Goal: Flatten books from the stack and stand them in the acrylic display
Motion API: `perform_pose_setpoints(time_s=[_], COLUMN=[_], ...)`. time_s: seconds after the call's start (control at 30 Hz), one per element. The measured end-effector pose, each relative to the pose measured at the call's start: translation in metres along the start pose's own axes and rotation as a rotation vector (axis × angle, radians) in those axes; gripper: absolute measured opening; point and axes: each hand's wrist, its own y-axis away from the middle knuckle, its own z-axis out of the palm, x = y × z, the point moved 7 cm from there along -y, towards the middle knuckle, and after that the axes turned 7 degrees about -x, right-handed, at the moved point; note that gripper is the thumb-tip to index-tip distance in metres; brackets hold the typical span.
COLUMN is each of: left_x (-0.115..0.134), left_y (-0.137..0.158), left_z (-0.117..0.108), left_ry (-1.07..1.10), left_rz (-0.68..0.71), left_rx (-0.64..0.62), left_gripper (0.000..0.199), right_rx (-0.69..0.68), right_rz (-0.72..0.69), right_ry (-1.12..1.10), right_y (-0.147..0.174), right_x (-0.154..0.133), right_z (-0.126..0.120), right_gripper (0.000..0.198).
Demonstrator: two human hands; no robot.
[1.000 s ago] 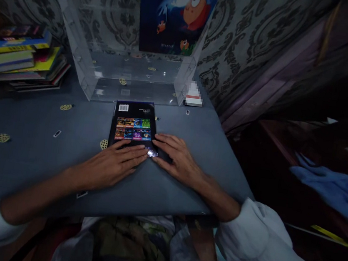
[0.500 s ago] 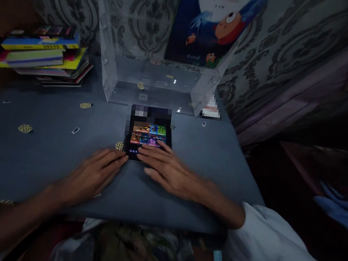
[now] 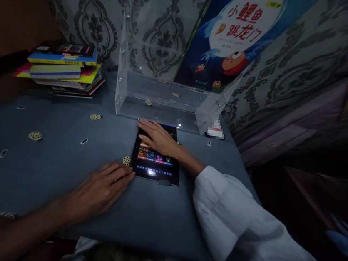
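A dark booklet (image 3: pixel 156 173) with rows of small colourful pictures lies flat on the blue-grey tablecloth. My right hand (image 3: pixel 158 139) rests flat across its upper part, fingers stretched toward the top left corner and covering some of the pictures. Beside the lower left corner lies my left hand (image 3: pixel 104 187), palm down, its fingers extended and their tips touching the booklet's edge. Neither hand grips anything.
A clear acrylic rack (image 3: pixel 160 110) stands behind the booklet, with a blue picture book (image 3: pixel 219 64) showing a red fish leaning in it. Several books (image 3: pixel 63 67) are stacked at the back left. A blurred-out white object (image 3: pixel 215 131) sits by the rack's right foot.
My right hand has slid from the booklet's lower part up to its top, uncovering the bottom. The left hand stays at the lower left corner. The view has shifted.
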Motion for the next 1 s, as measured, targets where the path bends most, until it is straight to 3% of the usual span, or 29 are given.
perform_pose_setpoints(time_s=[0.13, 0.33, 0.57, 0.73, 0.87, 1.0], left_x=[-0.004, -0.026, -0.074, -0.101, -0.121, -0.128], left_y=[0.0, -0.005, -0.051, -0.081, -0.078, -0.07], left_z=[0.0, 0.009, 0.04, 0.04, 0.043, 0.044], left_ry=[0.063, 0.088, 0.167, 0.576, 1.08, 1.395], left_rz=[-0.024, -0.152, -0.302, -0.496, -0.698, -0.874], left_rx=[-0.014, -0.028, -0.14, -0.001, 0.168, 0.255], left_gripper=[0.038, 0.037, 0.048, 0.045, 0.051, 0.047], right_rx=[0.076, 0.232, 0.348, 0.374, 0.427, 0.464], right_rz=[0.094, 0.311, 0.39, 0.387, 0.365, 0.353], right_ry=[0.044, 0.045, 0.059, -0.037, -0.144, -0.209], right_y=[0.011, 0.067, 0.11, 0.116, 0.12, 0.123], right_x=[0.011, 0.027, 0.019, 0.015, 0.018, 0.023], right_z=[-0.002, 0.003, 0.008, 0.004, 0.001, 0.001], right_gripper=[0.05, 0.052, 0.051, 0.048, 0.046, 0.046])
